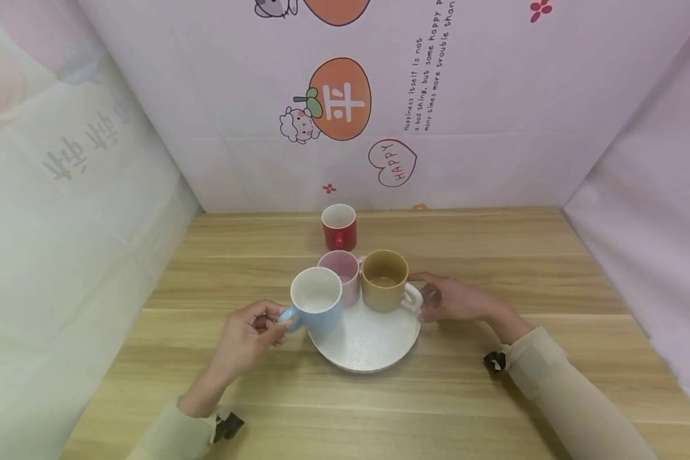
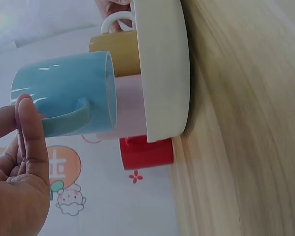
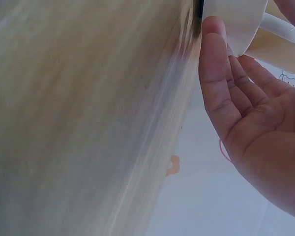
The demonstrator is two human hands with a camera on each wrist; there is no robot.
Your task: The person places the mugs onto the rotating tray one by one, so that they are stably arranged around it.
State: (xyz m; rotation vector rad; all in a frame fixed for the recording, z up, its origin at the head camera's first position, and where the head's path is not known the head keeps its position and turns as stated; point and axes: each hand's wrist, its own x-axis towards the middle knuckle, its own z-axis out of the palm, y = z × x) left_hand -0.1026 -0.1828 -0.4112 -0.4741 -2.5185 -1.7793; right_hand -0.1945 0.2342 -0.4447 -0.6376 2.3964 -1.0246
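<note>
Head view: a glossy, light-blue cylindrical mug point(image 1: 319, 310) with a white interior is held nearly upright above a round white tray point(image 1: 374, 345), its looped blue handle point(image 1: 289, 315) pinched by the left hand point(image 1: 244, 338). The right hand point(image 1: 451, 299) bends its fingers beside a mustard-yellow cylindrical mug point(image 1: 384, 284); whether it grips, I cannot tell.

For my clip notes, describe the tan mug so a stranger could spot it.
On the wooden table is a round white tray. On its far side, right of the pink mug, stands the tan mug. Its tan outside and white handle set it apart from its neighbours.
</note>
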